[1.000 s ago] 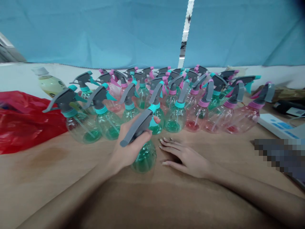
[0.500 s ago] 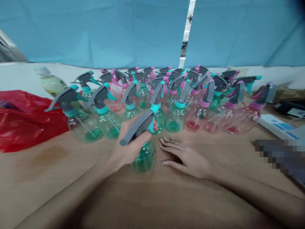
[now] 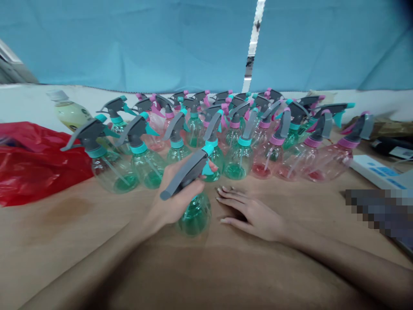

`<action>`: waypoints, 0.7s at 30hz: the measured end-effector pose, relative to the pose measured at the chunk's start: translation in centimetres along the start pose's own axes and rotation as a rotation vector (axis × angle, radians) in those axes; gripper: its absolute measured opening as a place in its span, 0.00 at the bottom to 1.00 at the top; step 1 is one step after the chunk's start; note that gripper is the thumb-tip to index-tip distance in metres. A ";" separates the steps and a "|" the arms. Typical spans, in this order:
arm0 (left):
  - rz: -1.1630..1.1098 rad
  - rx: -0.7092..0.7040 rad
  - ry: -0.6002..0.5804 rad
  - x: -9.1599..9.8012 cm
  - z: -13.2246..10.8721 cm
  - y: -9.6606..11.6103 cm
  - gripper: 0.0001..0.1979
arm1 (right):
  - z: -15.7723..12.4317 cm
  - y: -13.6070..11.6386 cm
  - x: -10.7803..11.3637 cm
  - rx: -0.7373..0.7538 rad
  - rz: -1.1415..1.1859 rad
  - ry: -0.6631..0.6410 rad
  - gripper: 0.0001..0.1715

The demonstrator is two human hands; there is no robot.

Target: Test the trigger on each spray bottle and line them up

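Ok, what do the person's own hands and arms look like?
The left hand and right hand are ungloved. No sleeve, watch or bracelet shows on the left forearm or right forearm. The right hand has longish nails and no visible ring.

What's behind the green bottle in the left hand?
Behind the held bottle stand turquoise-collared spray bottles, pink-collared ones farther back; the left hand and sprayer head hide parts of them.

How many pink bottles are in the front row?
3, at the right: the rightmost bottle, the middle pink bottle, and the leftmost pink bottle, beside a green bottle. None there seem hidden.
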State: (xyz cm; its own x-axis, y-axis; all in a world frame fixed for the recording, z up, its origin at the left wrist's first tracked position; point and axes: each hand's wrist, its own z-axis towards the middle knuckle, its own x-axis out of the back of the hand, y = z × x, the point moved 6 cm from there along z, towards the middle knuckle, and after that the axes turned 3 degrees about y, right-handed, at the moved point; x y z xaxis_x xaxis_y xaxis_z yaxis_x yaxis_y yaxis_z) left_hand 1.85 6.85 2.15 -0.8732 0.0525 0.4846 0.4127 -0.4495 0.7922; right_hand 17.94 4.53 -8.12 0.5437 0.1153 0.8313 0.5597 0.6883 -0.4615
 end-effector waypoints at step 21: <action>-0.063 0.062 -0.020 -0.3 -0.5 -0.2 0.11 | 0.0 0.1 -0.2 0.008 -0.038 -0.020 0.34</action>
State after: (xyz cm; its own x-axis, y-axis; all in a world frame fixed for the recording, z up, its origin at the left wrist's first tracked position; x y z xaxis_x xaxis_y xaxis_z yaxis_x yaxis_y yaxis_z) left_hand 1.90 6.43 1.66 -0.8927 0.0975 0.4400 0.3727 -0.3891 0.8424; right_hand 17.93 4.56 -8.30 0.5095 0.1036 0.8542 0.5745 0.6981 -0.4273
